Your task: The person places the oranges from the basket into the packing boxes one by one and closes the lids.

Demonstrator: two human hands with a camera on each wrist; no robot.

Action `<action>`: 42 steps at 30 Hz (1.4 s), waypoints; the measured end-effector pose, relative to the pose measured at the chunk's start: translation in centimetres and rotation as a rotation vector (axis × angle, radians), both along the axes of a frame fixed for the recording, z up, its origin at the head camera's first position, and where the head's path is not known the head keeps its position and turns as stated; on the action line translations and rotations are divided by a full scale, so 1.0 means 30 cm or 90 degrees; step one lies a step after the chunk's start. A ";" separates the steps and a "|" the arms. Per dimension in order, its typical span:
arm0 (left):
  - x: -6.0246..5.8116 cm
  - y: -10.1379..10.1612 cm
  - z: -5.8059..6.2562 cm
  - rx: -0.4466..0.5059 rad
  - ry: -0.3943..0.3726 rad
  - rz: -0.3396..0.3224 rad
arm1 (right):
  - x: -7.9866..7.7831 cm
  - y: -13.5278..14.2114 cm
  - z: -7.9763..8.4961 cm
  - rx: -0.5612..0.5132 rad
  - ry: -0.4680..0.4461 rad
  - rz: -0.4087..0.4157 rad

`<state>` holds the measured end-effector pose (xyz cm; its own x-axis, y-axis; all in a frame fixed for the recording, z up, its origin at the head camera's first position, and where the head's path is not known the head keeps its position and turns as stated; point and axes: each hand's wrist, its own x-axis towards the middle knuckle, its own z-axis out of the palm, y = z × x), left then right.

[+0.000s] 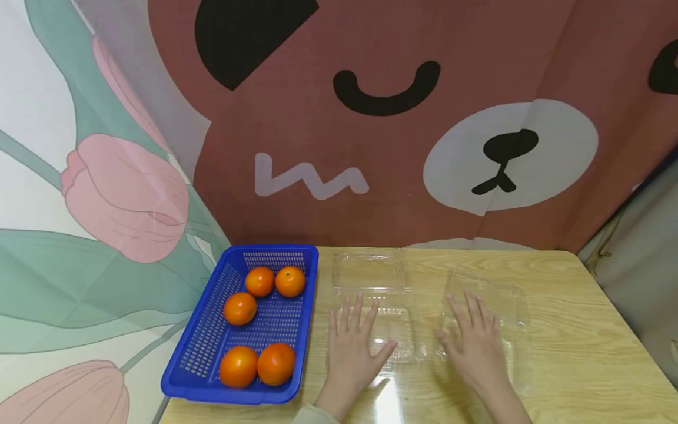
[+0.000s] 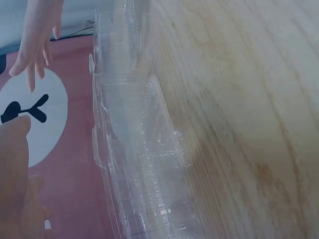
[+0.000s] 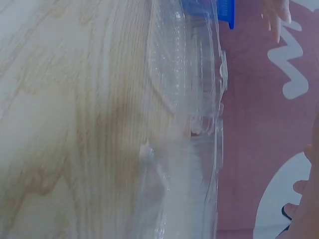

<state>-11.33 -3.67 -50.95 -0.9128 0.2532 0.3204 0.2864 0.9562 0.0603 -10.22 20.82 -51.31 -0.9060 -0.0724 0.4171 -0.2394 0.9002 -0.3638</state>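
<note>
My left hand [image 1: 352, 353] is held palm down with fingers spread over a clear plastic clamshell box [image 1: 399, 338], whose lid [image 1: 369, 271] is folded back behind it. The right hand [image 1: 477, 347], fingers also extended, is above a second clear clamshell box [image 1: 516, 353], its lid [image 1: 489, 294] likewise turned back. Both wrist views show a gap between the hands and the plastic, and neither hand holds anything. To the left, several oranges [image 1: 240, 308] lie in a blue plastic basket [image 1: 311, 306], two at the back, one midway, two in front.
The boxes and basket stand on a light wood-grain table [image 1: 588, 359]. A curtain [image 1: 402, 212] with a bear print hangs right behind the table's back edge. Along the left side runs a tulip-patterned cloth [image 1: 127, 200]. Grey fabric [image 1: 635, 247] hangs at the right.
</note>
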 end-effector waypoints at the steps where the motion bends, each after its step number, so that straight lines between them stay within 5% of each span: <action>1: 0.001 0.000 0.000 -0.002 -0.001 0.000 | 0.003 0.005 0.000 -0.006 0.002 -0.002; 18: 0.013 0.003 -0.029 -0.005 -0.012 0.004 | 0.070 0.126 -0.023 -0.086 0.027 -0.043; 30: 0.017 0.003 -0.039 -0.005 -0.001 -0.003 | 0.135 0.218 -0.040 -0.181 0.011 -0.117; 36: 0.020 0.004 -0.041 -0.001 0.007 -0.009 | 0.170 0.242 -0.043 -0.285 0.012 -0.212; 42: 0.022 0.004 -0.042 0.003 0.027 -0.012 | 0.187 0.260 -0.057 -0.457 -0.093 -0.294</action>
<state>-10.68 -3.54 -52.22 -0.8933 0.2682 0.3606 0.3064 0.9505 0.0522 -4.62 28.63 -53.01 -0.8277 0.5525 0.0977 0.1873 0.4362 -0.8801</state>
